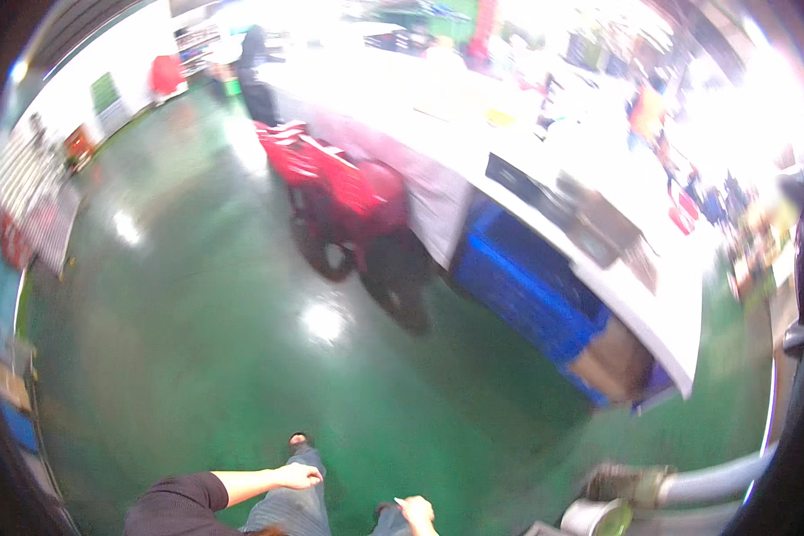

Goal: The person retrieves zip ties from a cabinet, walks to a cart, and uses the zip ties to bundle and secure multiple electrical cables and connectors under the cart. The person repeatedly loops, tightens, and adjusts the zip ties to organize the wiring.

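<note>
My left hand [299,475] hangs in front of my jeans [286,507], its fingers curled in with nothing visible in them. Lower and further right, my right hand [415,512] is also down by my legs, the thumb standing apart from loosely bent fingers. No object shows in it, though motion smears the finer detail. Neither hand touches a table or a tool. Beneath both lies the shiny green floor [214,375], with one of my feet [299,439] showing ahead of the left hand.
A long white-topped table [590,241] runs along the right, with a blue crate [531,286] and a brown box [612,362] under it. A blurred red-and-black object [348,188] stands beside it. A thick grey pipe [715,484] and a round can [596,518] are at lower right.
</note>
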`<action>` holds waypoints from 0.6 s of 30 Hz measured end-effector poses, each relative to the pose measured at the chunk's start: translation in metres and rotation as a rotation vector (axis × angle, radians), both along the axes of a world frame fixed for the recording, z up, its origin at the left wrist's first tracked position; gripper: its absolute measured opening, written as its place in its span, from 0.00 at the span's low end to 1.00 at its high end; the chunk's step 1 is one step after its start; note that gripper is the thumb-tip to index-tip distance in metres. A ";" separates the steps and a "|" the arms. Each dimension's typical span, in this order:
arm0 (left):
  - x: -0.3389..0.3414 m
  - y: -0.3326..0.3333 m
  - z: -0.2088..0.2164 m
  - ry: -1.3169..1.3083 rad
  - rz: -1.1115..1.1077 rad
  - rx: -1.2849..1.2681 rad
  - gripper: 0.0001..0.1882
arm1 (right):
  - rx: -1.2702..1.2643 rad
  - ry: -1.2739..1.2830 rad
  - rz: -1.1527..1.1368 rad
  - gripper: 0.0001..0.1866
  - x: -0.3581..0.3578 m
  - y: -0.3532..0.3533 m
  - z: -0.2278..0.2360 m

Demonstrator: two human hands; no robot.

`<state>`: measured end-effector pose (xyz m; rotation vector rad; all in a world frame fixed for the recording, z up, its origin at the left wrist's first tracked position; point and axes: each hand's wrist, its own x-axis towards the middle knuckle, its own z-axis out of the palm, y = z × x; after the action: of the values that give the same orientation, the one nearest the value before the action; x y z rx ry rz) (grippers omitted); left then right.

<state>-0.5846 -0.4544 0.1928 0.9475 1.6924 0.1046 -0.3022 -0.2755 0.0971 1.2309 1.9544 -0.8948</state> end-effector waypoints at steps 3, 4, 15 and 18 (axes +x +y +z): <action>-0.068 -0.053 0.008 -0.064 0.289 0.101 0.20 | 0.140 -0.036 -0.104 0.26 -0.029 0.029 0.018; -0.094 -0.075 0.011 -0.071 0.376 0.149 0.19 | 0.138 -0.126 -0.238 0.25 -0.048 0.042 0.022; -0.449 -0.116 0.095 0.144 0.667 0.663 0.13 | -0.158 -0.397 -0.087 0.15 -0.394 0.103 -0.001; -0.587 -0.101 0.084 0.197 0.784 0.832 0.11 | -0.051 -0.439 0.009 0.14 -0.536 0.107 -0.001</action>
<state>-1.1713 -0.5553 0.2765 0.8154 2.1621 1.3521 -0.8379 -0.1681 0.0963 1.2636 1.5765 -0.6017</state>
